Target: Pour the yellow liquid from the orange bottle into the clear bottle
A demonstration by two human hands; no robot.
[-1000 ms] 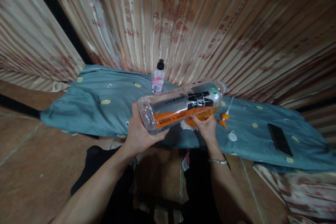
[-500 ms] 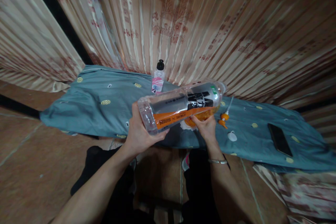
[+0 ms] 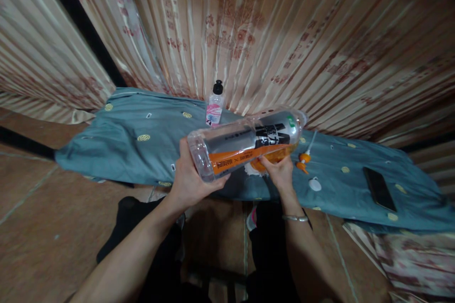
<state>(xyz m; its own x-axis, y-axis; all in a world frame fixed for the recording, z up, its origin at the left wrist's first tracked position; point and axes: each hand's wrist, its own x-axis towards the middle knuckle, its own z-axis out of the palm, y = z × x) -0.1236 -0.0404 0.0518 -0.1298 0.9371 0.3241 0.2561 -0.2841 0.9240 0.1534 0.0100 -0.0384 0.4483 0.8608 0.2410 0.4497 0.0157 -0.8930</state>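
Head view: clear bottle [image 3: 249, 142] sideways, left hand [image 3: 188, 181] and right hand [image 3: 280, 173] fingers clasped beneath.

Blue cloth [image 3: 124, 151] left of the hands is lying open for passage. A small bottle [image 3: 214, 106] is standing behind; pump [image 3: 303, 158], cap [image 3: 314, 183] and phone [image 3: 379, 189] are crowding the right.

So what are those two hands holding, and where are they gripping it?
A large clear bottle, tipped on its side. The left hand cups its base end; the right hand supports it from below, near the orange label toward the neck.
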